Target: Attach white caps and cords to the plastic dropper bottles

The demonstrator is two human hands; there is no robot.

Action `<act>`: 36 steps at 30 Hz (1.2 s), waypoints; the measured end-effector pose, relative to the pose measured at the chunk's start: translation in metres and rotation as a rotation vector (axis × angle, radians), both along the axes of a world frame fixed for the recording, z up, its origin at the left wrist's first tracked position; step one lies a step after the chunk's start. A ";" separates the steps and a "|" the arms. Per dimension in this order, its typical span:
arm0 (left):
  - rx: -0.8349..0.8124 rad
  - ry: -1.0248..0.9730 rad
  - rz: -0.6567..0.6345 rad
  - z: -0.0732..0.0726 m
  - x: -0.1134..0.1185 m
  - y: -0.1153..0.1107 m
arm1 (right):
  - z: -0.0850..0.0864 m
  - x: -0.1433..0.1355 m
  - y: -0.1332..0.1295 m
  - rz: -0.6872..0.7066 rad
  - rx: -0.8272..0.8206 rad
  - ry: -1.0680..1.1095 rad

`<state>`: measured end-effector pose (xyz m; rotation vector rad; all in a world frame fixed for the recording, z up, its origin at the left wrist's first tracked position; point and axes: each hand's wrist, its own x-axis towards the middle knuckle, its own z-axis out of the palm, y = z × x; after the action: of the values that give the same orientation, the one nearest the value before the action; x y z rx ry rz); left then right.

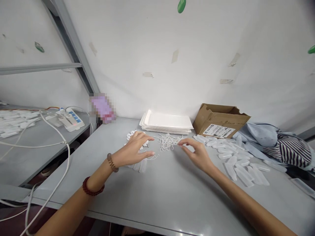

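A loose pile of thin white looped cords (pixel 167 141) lies on the grey table, between my two hands. My left hand (pixel 134 149) is over small white round pieces (pixel 131 134) at the pile's left, thumb and fingers apart, holding nothing. Below it lie a few translucent strips (pixel 142 165), partly covered by the hand. At the pile's right edge, my right hand (pixel 194 152) has thumb and index finger brought close together; whatever is between the tips is too small to make out. Many translucent plastic sleeves (pixel 236 157) are spread to the right of it.
Behind the cords, a stack of flat white sheets (pixel 167 122) rests against the wall. An open cardboard box (pixel 220 121) stands right of it, beside blue and striped cloth (pixel 290 149). At left, a side table holds a power strip (pixel 71 119), white parts (pixel 17 123) and loose cables (pixel 67 157).
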<state>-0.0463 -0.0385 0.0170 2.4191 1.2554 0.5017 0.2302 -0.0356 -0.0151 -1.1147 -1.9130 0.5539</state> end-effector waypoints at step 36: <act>-0.272 -0.359 0.156 0.001 0.072 0.083 | -0.034 0.084 0.037 -0.394 0.064 -0.656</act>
<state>0.0254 0.0446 0.0176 1.9154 1.2634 0.7205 0.3140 0.0016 -0.0496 -1.7223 -2.1296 -0.1161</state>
